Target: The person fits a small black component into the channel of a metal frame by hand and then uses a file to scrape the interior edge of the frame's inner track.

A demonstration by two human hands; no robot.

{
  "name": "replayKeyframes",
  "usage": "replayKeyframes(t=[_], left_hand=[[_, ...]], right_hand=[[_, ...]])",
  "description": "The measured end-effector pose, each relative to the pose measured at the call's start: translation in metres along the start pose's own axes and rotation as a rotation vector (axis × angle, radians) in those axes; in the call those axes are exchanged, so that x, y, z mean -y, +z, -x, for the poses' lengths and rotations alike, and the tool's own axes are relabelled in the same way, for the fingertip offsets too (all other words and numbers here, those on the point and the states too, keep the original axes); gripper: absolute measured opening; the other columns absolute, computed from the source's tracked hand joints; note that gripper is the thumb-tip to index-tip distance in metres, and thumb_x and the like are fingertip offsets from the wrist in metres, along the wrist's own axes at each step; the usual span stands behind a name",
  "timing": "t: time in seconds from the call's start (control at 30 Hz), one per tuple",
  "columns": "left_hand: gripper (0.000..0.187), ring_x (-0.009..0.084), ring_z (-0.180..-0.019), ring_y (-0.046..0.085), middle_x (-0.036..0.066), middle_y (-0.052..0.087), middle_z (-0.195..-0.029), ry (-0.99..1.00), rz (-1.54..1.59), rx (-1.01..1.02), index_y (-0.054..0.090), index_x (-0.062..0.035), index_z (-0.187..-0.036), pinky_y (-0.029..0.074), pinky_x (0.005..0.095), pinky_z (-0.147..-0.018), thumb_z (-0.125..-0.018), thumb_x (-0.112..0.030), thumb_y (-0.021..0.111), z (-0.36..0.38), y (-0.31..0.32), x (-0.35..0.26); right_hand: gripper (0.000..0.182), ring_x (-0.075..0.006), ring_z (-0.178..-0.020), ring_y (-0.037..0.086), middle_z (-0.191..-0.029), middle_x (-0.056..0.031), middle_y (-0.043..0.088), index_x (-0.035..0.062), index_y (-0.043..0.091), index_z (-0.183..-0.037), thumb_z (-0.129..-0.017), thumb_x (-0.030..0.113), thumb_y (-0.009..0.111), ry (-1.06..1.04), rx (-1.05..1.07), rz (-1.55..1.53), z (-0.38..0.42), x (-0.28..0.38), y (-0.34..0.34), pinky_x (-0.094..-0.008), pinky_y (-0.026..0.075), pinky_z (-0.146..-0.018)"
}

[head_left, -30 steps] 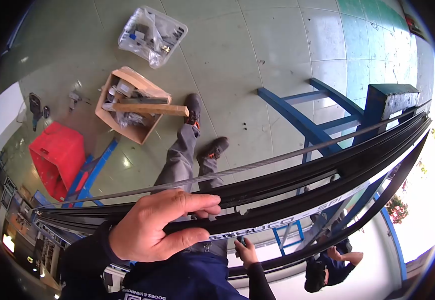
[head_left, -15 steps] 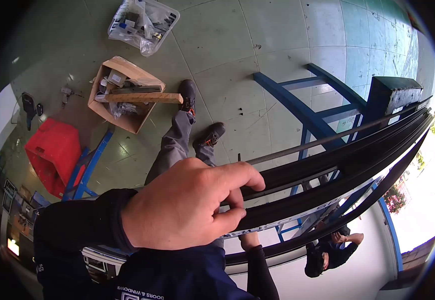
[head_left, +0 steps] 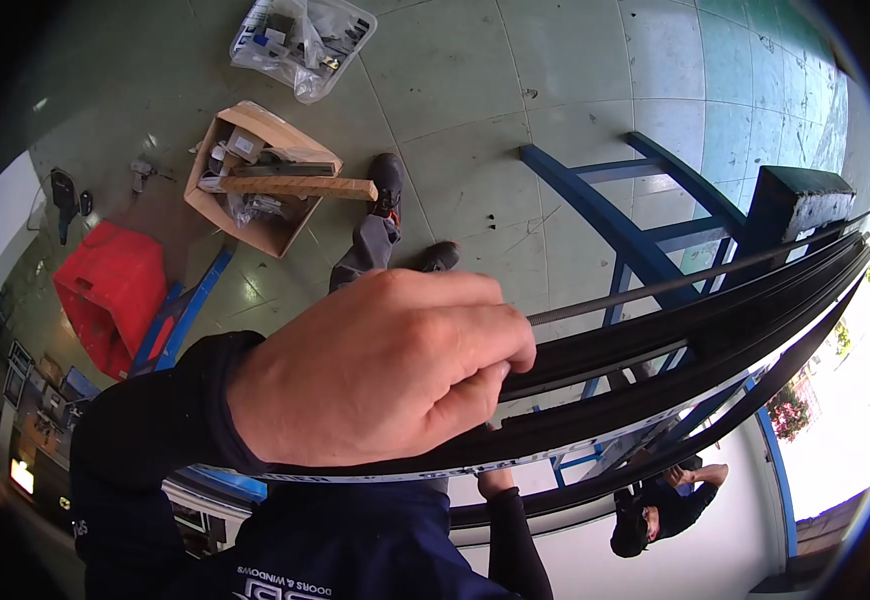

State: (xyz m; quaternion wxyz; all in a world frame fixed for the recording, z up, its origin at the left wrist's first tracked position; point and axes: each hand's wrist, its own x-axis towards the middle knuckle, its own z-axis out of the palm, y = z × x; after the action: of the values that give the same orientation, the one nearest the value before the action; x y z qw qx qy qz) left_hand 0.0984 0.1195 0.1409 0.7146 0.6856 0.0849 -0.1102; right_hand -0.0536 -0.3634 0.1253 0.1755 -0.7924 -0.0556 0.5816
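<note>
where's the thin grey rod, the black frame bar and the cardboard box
grey rod [head_left: 675, 283], head view, on its bare middle stretch
black frame bar [head_left: 715, 345], head view, on its top face
cardboard box [head_left: 273, 238], head view, on its near wall

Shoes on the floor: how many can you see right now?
2: one shoe beside the cardboard box, the other shoe just above the left hand, partly hidden.

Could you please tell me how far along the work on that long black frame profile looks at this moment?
Done: the black frame profile lies across the blue stands. In hand: the left hand closes on the end of a thin grey strip that runs along the profile's upper edge; the right hand is mostly hidden beneath. Left: the strip sits above the profile, seemingly not pressed in.
</note>
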Motion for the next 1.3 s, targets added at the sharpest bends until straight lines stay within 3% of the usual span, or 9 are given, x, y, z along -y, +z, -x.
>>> replayKeyframes(t=[0.27, 0.67, 0.9, 1.03, 1.1, 1.17, 1.2, 1.27, 1.3], left_hand=[[0.037, 0.0256, -0.069, 0.073, 0.009, 0.075, -0.092, 0.024, 0.117, 0.086, 0.067, -0.0069, -0.12, 0.057, 0.0328, -0.057, -0.085, 0.001, 0.072, 0.023, 0.01, 0.0], [0.037, 0.0173, -0.066, 0.071, 0.007, 0.073, -0.119, 0.161, 0.084, 0.064, 0.066, -0.0054, -0.121, 0.056, 0.0298, -0.055, -0.086, -0.01, 0.076, 0.047, 0.004, 0.009], [0.018, 0.0168, -0.047, 0.059, 0.004, 0.068, -0.066, 0.021, 0.135, -0.143, 0.07, -0.0039, -0.091, 0.044, 0.0296, -0.045, -0.084, -0.015, 0.082, 0.05, -0.008, 0.006], [0.029, 0.0128, -0.046, 0.054, 0.004, 0.064, -0.06, 0.016, 0.176, -0.179, 0.064, -0.0041, -0.076, 0.035, 0.0266, -0.043, -0.096, -0.023, 0.072, 0.086, -0.032, 0.017], [0.029, 0.0161, -0.075, 0.065, 0.016, 0.07, -0.095, -0.181, 0.095, -0.333, 0.056, 0.0038, -0.116, 0.05, 0.0273, -0.065, -0.1, -0.019, 0.064, 0.113, -0.025, 0.009], [0.043, 0.0273, -0.097, 0.068, 0.023, 0.067, -0.111, -0.284, 0.075, -0.693, 0.051, 0.0036, -0.13, 0.054, 0.0354, -0.086, -0.094, -0.013, 0.069, 0.133, -0.001, 0.008], [0.05, 0.0299, -0.103, 0.066, 0.025, 0.064, -0.117, -0.341, 0.007, -0.625, 0.047, 0.0043, -0.134, 0.052, 0.0384, -0.091, -0.095, -0.018, 0.068, 0.156, -0.003, 0.006], [0.059, 0.0323, -0.108, 0.064, 0.026, 0.061, -0.123, -0.464, -0.178, -0.578, 0.043, 0.0064, -0.137, 0.05, 0.0424, -0.096, -0.096, -0.029, 0.065, 0.212, -0.004, 0.001], [0.061, 0.0321, -0.108, 0.064, 0.025, 0.061, -0.122, -0.525, -0.3, -0.607, 0.043, 0.0076, -0.136, 0.05, 0.0436, -0.096, -0.097, -0.034, 0.063, 0.233, 0.002, -0.001]], right_hand=[[0.009, -0.0179, -0.075, 0.061, -0.081, -0.0064, 0.061, 0.0038, 0.062, -0.096, -0.091, 0.012, 0.061, 0.076, 0.007, -0.053, -0.019, 0.008, -0.002, -0.0318, 0.048, -0.067], [0.014, -0.013, -0.072, 0.059, -0.079, -0.0012, 0.058, 0.0066, 0.063, -0.106, -0.094, 0.013, 0.063, 0.046, -0.031, -0.022, -0.03, 0.014, 0.003, -0.0286, 0.047, -0.062], [0.017, -0.0102, -0.07, 0.059, -0.078, 0.0018, 0.057, 0.0082, 0.063, -0.113, -0.096, 0.014, 0.064, -0.008, -0.074, 0.017, -0.033, 0.016, 0.005, -0.0268, 0.046, -0.059], [0.019, -0.0085, -0.069, 0.058, -0.077, 0.0036, 0.056, 0.0091, 0.063, -0.116, -0.098, 0.015, 0.065, -0.188, -0.139, 0.155, -0.042, 0.019, 0.0, -0.0258, 0.046, -0.058], [0.026, -0.0135, -0.076, 0.063, -0.088, -0.0013, 0.062, 0.0076, 0.061, -0.124, -0.1, 0.015, 0.06, -0.06, -0.008, 0.096, -0.046, 0.002, 0.0, -0.0301, 0.051, -0.064], [0.031, -0.0188, -0.094, 0.065, -0.107, -0.007, 0.064, 0.0066, 0.058, -0.132, -0.102, 0.017, 0.056, 0.304, 0.145, -0.14, -0.044, -0.042, 0.014, -0.0352, 0.053, -0.079], [0.034, -0.0214, -0.104, 0.064, -0.117, -0.0099, 0.064, 0.0062, 0.056, -0.135, -0.103, 0.018, 0.054, 0.442, 0.16, -0.222, -0.041, -0.053, 0.021, -0.0377, 0.052, -0.088], [0.031, -0.0121, -0.071, 0.059, -0.087, 0.0008, 0.063, 0.0087, 0.061, -0.106, -0.107, 0.037, 0.048, 0.41, -0.228, -0.726, -0.047, -0.004, 0.029, -0.0306, 0.05, -0.072], [0.032, -0.0157, -0.091, 0.06, -0.103, -0.0052, 0.063, 0.0084, 0.058, -0.119, -0.108, 0.037, 0.048, 0.419, -0.132, -0.938, -0.04, -0.023, 0.032, -0.0324, 0.05, -0.083]])
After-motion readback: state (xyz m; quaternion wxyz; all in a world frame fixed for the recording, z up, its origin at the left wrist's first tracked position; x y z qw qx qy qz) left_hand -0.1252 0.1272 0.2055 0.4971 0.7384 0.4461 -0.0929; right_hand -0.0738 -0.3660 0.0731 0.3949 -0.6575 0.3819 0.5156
